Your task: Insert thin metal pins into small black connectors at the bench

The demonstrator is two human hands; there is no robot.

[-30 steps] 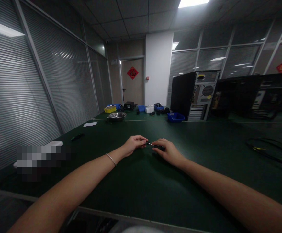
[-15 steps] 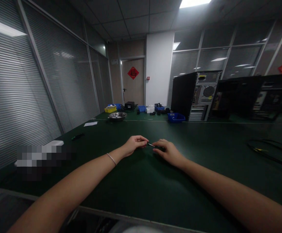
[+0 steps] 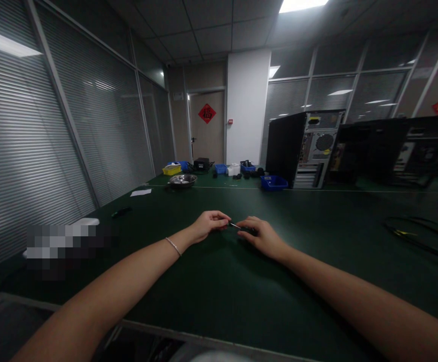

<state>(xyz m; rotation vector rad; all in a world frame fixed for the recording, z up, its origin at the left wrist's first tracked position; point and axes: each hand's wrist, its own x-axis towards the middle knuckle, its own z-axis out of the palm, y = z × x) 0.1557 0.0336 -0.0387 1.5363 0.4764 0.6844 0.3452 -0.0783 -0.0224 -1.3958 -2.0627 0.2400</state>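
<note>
Clearly, the weak point is the tiny joint between the two hands: the left hand (image 3: 208,223) has thumb and fingertips nearly closed on a small dark piece (image 3: 230,222), while the right hand (image 3: 262,235) is loosely curled around a dark-handled tool (image 3: 235,226), its thin metal shaft pointing toward ten o'clock at that piece. Both are above the middle of the green table (image 3: 211,296). If the shaft skids off, I think it could jab the left fingertips; if that pinch slackens, the piece could drop and be hard to spot on the dark top. Whether tip and piece actually touch is too small to tell. Taking the hands as the dial's centre, a metal bowl (image 3: 182,184) lies toward eleven o'clock, its contents lost in glare. Beyond it, a yellow basket (image 3: 171,171) has something white in it. Near one o'clock is a blue tray (image 3: 275,186), contents unclear; just past twelve, a farther blue bin (image 3: 247,169) contains dark items.
</note>
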